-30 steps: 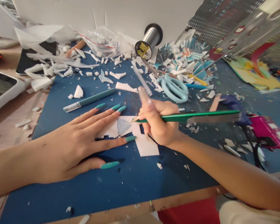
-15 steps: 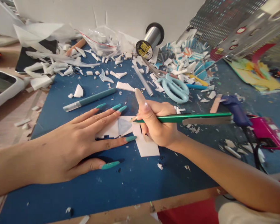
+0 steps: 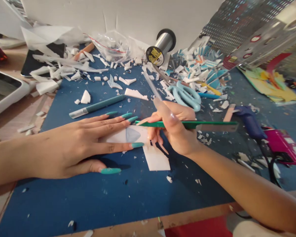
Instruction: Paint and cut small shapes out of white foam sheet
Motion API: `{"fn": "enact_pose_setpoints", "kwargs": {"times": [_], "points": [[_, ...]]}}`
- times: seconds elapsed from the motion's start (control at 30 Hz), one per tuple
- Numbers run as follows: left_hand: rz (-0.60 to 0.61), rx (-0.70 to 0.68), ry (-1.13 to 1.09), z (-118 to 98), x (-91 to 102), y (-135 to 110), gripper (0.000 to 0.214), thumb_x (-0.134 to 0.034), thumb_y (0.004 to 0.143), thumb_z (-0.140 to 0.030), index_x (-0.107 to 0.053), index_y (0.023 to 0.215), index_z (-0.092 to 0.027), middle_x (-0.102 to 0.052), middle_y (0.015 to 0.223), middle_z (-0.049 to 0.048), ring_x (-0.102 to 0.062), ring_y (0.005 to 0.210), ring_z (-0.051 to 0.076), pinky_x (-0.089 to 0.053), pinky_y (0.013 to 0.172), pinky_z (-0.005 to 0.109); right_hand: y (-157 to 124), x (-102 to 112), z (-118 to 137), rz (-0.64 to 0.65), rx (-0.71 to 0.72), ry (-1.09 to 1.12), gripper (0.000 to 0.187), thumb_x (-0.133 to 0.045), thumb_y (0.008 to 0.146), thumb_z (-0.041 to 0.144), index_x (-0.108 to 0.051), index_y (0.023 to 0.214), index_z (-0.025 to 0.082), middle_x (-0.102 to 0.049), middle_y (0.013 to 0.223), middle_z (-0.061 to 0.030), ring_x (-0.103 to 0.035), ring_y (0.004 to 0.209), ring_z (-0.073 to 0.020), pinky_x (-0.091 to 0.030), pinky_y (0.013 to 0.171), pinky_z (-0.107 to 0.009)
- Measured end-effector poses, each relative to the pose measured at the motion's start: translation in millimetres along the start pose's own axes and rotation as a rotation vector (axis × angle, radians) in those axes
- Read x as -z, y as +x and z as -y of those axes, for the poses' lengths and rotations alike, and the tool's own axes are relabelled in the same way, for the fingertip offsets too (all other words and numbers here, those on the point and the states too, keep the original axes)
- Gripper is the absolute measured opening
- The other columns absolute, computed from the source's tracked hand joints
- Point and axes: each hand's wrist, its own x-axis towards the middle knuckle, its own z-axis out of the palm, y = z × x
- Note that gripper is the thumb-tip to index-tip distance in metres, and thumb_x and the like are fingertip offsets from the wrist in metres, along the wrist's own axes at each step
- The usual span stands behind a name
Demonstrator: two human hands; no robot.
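My left hand [image 3: 81, 148] lies flat with its fingers stretched out, pressing on a white sheet [image 3: 156, 158] on the blue mat [image 3: 108, 204]. A small grey-blue rounded triangular shape [image 3: 132, 135] shows on the sheet between my index and middle fingers. My right hand [image 3: 179, 126] is closed around a slim green craft knife [image 3: 199, 124], held nearly level. Its front end points left at the sheet's upper edge, close to my left fingertips. Whether the tip touches the sheet I cannot tell.
Beyond my hands lie a teal pen-like stick [image 3: 98, 106], light blue scissors [image 3: 187, 95] and a wire spool [image 3: 160, 47]. White and blue scraps [image 3: 202, 67] are heaped at the back. On the right are a dark blue corded tool [image 3: 251, 121] and a magenta box [image 3: 283, 144].
My right hand has shifted slightly right, and the knife's front end has moved up to the sheet's upper edge. My left hand stays flat on the sheet. The view has shifted a little.
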Motion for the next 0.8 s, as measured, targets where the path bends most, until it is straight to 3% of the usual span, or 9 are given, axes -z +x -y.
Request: {"fn": "enact_pose_setpoints", "kwargs": {"times": [0.1,0.2,0.33,0.8], "points": [[0.042,-0.019,0.020,7.5,2.4,-0.7,0.058,-0.047,0.103,-0.036,-0.029,0.158,-0.032,-0.010,0.170,0.0091,-0.027,0.151,0.035,-0.031,0.117,0.058,2.1,1.7,-0.3,0.046,-0.119,0.009,0.034,-0.068,0.091,0.048,-0.061,0.073,0.019,-0.067,0.057,0.0033,-0.056,0.038,-0.0061,-0.040,0.031,-0.016],[0.037,-0.015,0.013,11.9,1.8,-1.1,0.053,-0.043,0.104,-0.032,-0.033,0.156,-0.036,-0.004,0.171,0.0046,-0.029,0.150,0.036,-0.030,0.118,0.059,4.9,1.8,-0.7,0.018,-0.181,-0.014,0.034,-0.074,0.086,0.045,-0.058,0.070,0.019,-0.064,0.050,0.0059,-0.049,0.032,-0.0046,-0.036,0.028,-0.015],[-0.032,-0.025,-0.026,12.2,-2.4,-1.1,0.048,-0.039,0.105,-0.037,-0.040,0.153,-0.039,0.000,0.171,-0.0003,-0.030,0.149,0.038,-0.029,0.120,0.053,6.7,-1.1,-1.3,-0.002,-0.152,-0.040,0.045,-0.074,0.086,0.044,-0.048,0.058,0.020,-0.061,0.047,0.0051,-0.047,0.030,-0.0036,-0.034,0.028,-0.015],[-0.038,0.006,-0.040,10.0,-2.3,0.2,0.049,-0.040,0.104,-0.035,-0.040,0.152,-0.041,0.003,0.170,-0.0050,-0.029,0.150,0.033,-0.024,0.124,0.047,6.2,-2.7,-2.9,-0.008,-0.104,-0.025,0.042,-0.075,0.087,0.037,-0.052,0.058,0.018,-0.059,0.046,0.0060,-0.045,0.030,-0.0025,-0.035,0.031,-0.015]]}}
